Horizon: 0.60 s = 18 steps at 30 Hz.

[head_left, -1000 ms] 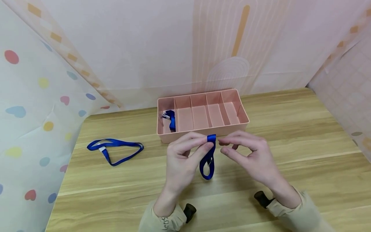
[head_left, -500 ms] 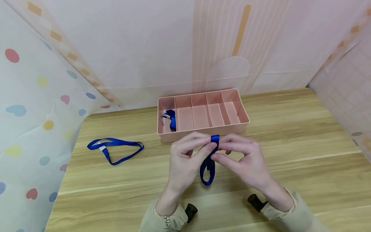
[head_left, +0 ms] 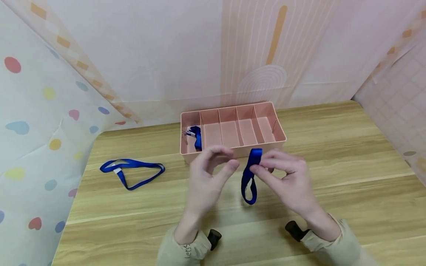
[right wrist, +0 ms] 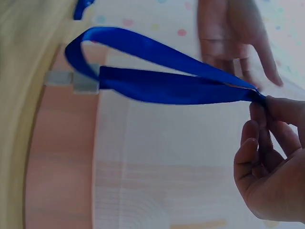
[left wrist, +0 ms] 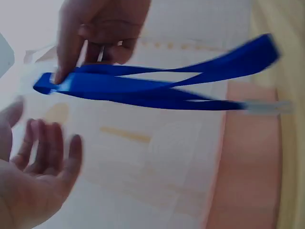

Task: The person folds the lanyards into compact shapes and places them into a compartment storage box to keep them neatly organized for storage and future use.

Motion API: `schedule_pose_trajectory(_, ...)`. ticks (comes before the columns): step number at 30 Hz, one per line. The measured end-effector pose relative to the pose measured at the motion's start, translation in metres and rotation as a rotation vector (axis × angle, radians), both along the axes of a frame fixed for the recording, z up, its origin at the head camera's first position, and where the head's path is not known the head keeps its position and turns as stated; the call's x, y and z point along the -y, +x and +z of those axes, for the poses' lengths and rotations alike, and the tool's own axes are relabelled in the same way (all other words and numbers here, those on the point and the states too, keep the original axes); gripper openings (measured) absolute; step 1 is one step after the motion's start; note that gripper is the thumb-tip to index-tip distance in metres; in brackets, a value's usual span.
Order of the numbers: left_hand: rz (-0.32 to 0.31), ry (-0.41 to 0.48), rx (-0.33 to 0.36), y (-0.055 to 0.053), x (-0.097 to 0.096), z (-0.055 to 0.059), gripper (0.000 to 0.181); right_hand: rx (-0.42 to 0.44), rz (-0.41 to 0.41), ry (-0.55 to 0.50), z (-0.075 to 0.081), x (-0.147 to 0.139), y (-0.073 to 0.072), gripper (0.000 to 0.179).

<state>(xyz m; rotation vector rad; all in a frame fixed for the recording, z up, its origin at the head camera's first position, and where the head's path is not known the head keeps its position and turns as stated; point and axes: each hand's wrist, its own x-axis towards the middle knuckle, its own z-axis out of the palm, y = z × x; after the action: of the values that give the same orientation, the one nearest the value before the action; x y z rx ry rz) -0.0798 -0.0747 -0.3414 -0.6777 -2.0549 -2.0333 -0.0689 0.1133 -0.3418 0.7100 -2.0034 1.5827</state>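
A folded blue lanyard (head_left: 249,181) hangs from my right hand (head_left: 293,177), pinched near its top between thumb and fingertips. In the right wrist view the lanyard (right wrist: 143,90) trails a loop and a pale clip (right wrist: 86,81) away from the fingers. My left hand (head_left: 208,181) is just left of it, thumb and fingers parted, with nothing between them. The left wrist view shows the left hand (left wrist: 43,171) apart from the strap (left wrist: 143,88).
Behind the hands stands a pink divided box (head_left: 233,149); its leftmost compartment holds a bunched blue lanyard (head_left: 198,138) with a metal clip. Another blue lanyard (head_left: 143,164) lies spread in a loop on the wooden table (head_left: 133,218) at left.
The left hand, which pinched the lanyard before, has let go and drawn left. The right hand came in, took hold of the lanyard and carries it slightly right.
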Motion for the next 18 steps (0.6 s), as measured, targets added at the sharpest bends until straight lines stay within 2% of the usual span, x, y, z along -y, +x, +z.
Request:
schedule_pose_trajectory(2, -0.108, -0.015, 0.054, -0.003, -0.005, -0.009, 0.046, 0.015, 0.019, -0.054, 0.004, -0.003, -0.002, 0.018)
schedule_pose_trajectory(5, -0.293, -0.068, 0.087, -0.007, -0.016, -0.022, 0.064, 0.051, 0.074, -0.141, 0.009, -0.009, -0.003, 0.021)
schedule_pose_trajectory(7, -0.366, -0.053, 0.115, -0.006, -0.022, -0.028, 0.068, 0.071, 0.096, -0.185, 0.011, -0.012, -0.005, 0.023)
schedule_pose_trajectory(11, -0.377, -0.022, 0.131, -0.004, -0.028, -0.030, 0.061, 0.092, 0.104, -0.232, 0.015, -0.018, -0.008, 0.021)
schedule_pose_trajectory(14, -0.358, -0.001, 0.155, -0.001, -0.031, -0.028, 0.050, 0.116, 0.098, -0.227, 0.017, -0.021, -0.009, 0.015)
schedule_pose_trajectory(18, -0.347, 0.006, 0.186, 0.002, -0.034, -0.026, 0.036, 0.145, 0.089, -0.212, 0.017, -0.024, -0.009, 0.018)
